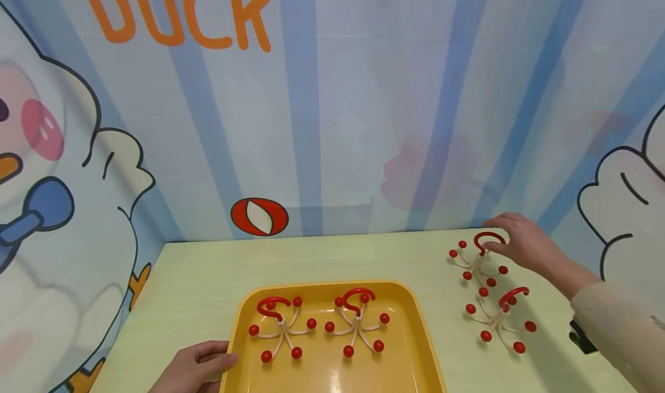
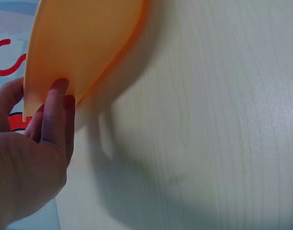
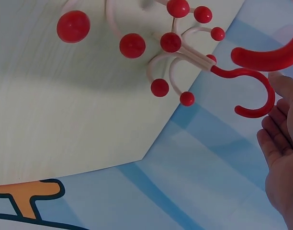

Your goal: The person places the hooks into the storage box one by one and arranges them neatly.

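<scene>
Here the far hook (image 3: 271, 92) sits beside right fingers (image 3: 279, 132).

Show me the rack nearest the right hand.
The far rack on the table: the right hand is at its red hook. The nearer table rack stands apart from that hand; the other two are in the tray.

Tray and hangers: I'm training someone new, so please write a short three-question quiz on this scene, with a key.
1. How many hangers are in the tray?
2. True or false: the left hand holds the tray's side.
3. Which is the right hand nearest?
A) back hanger outside the tray
B) front hanger outside the tray
C) a hanger in the tray

Key: 1. Two. 2. True. 3. A.
</scene>
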The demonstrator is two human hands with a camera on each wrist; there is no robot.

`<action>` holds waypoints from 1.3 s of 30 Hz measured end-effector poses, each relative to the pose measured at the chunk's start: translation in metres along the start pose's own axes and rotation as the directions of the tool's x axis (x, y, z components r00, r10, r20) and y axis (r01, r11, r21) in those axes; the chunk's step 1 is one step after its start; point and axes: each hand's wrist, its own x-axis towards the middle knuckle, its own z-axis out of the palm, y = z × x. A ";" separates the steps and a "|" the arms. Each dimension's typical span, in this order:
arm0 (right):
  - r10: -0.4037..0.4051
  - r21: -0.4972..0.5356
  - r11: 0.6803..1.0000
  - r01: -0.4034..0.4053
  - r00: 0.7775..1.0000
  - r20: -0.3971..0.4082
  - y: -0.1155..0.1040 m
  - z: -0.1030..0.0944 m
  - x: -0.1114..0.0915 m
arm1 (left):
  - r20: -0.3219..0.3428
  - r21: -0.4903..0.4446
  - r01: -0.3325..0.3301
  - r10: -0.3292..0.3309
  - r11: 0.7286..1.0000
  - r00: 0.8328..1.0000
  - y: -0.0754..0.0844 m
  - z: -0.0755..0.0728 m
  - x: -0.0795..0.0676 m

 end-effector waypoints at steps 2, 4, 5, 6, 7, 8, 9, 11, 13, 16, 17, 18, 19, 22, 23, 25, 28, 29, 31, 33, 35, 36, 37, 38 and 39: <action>0.003 -0.003 1.000 -0.003 1.000 0.003 0.001 0.001 0.000 | 0.002 -0.002 0.000 0.000 1.000 1.000 0.000 0.000 -0.001; 0.006 -0.003 1.000 -0.006 1.000 0.005 0.003 0.001 0.000 | 0.002 -0.003 0.000 0.000 1.000 1.000 0.000 -0.001 -0.001; 0.007 -0.002 1.000 -0.007 1.000 0.006 0.003 0.001 0.000 | 0.002 -0.003 0.000 0.000 1.000 1.000 0.001 -0.001 -0.001; 0.008 -0.001 1.000 -0.008 1.000 0.006 0.004 0.002 0.000 | 0.002 -0.003 0.001 -0.001 1.000 1.000 0.001 -0.001 -0.001; 0.008 -0.001 1.000 -0.008 1.000 0.005 0.004 0.002 0.000 | 0.002 -0.004 0.001 -0.001 1.000 1.000 0.001 -0.001 -0.002; 0.008 0.003 1.000 -0.008 1.000 0.003 0.004 0.003 0.000 | 0.001 -0.004 0.001 -0.001 1.000 1.000 0.001 0.000 -0.002; 0.006 0.004 1.000 -0.006 1.000 0.001 0.005 0.003 0.000 | 0.001 -0.004 0.002 -0.002 1.000 1.000 0.002 0.000 -0.002; -0.004 0.006 1.000 0.004 1.000 -0.011 0.005 0.005 0.000 | 0.001 -0.008 0.003 -0.003 1.000 1.000 0.002 0.000 -0.001; -0.020 0.005 1.000 0.020 0.999 -0.028 0.005 0.006 -0.001 | 0.002 -0.011 0.000 0.000 1.000 1.000 0.001 0.000 -0.001; -0.045 -0.002 0.999 0.045 0.997 -0.056 0.006 0.008 -0.002 | 0.002 -0.012 -0.004 0.004 1.000 1.000 0.001 -0.001 -0.001; -0.052 -0.004 0.999 0.052 0.997 -0.063 0.007 0.008 -0.002 | 0.000 -0.012 -0.005 0.005 1.000 1.000 0.001 -0.001 0.000; -0.058 -0.007 0.998 0.058 0.996 -0.068 0.008 0.009 -0.002 | -0.003 -0.011 -0.006 0.006 1.000 1.000 0.001 -0.001 0.000; -0.062 -0.008 0.998 0.062 0.996 -0.072 0.008 0.009 -0.003 | -0.005 -0.011 -0.006 0.006 1.000 1.000 0.001 -0.001 0.000; -0.067 -0.007 0.998 0.067 0.994 -0.081 0.007 0.010 -0.002 | -0.005 -0.010 -0.011 0.010 1.000 1.000 0.000 -0.001 -0.001; -0.069 -0.010 0.998 0.068 0.994 -0.084 0.007 0.011 -0.002 | -0.006 -0.010 -0.012 0.012 1.000 1.000 0.000 -0.002 -0.001; -0.066 -0.013 0.998 0.065 0.994 -0.088 0.005 0.011 -0.002 | -0.006 -0.008 -0.017 0.017 1.000 1.000 -0.001 -0.002 0.000; -0.058 -0.018 0.998 0.056 0.994 -0.092 0.004 0.012 -0.002 | -0.009 -0.006 -0.021 0.021 1.000 1.000 -0.001 -0.001 0.000; -0.056 -0.018 0.998 0.055 0.994 -0.092 0.004 0.012 -0.003 | -0.009 -0.006 -0.021 0.021 1.000 1.000 -0.001 -0.001 0.001; -0.057 -0.016 0.998 0.055 0.994 -0.096 0.003 0.012 -0.002 | -0.004 -0.007 -0.024 0.024 1.000 1.000 -0.002 -0.001 0.001; -0.061 -0.016 0.998 0.060 0.993 -0.103 0.003 0.012 -0.002 | -0.003 -0.008 -0.021 0.021 1.000 1.000 -0.002 -0.002 0.002; -0.068 -0.018 0.998 0.066 0.991 -0.112 0.003 0.011 -0.001 | -0.005 -0.005 -0.018 0.018 1.000 1.000 -0.002 -0.002 0.002; -0.071 -0.018 0.997 0.069 0.991 -0.115 0.002 0.011 -0.001 | -0.003 -0.001 -0.019 0.019 1.000 1.000 -0.002 -0.002 0.003; -0.074 -0.021 0.997 0.072 0.990 -0.119 0.002 0.010 0.000 | -0.006 0.002 -0.018 0.018 1.000 1.000 -0.002 -0.002 0.003; -0.076 -0.022 0.997 0.074 0.990 -0.121 0.001 0.009 0.000 | -0.007 0.006 -0.019 0.019 1.000 1.000 -0.002 -0.002 0.003; -0.080 -0.024 0.997 0.077 0.989 -0.122 0.000 0.008 0.001 | -0.009 0.009 -0.021 0.021 1.000 1.000 -0.002 -0.002 0.003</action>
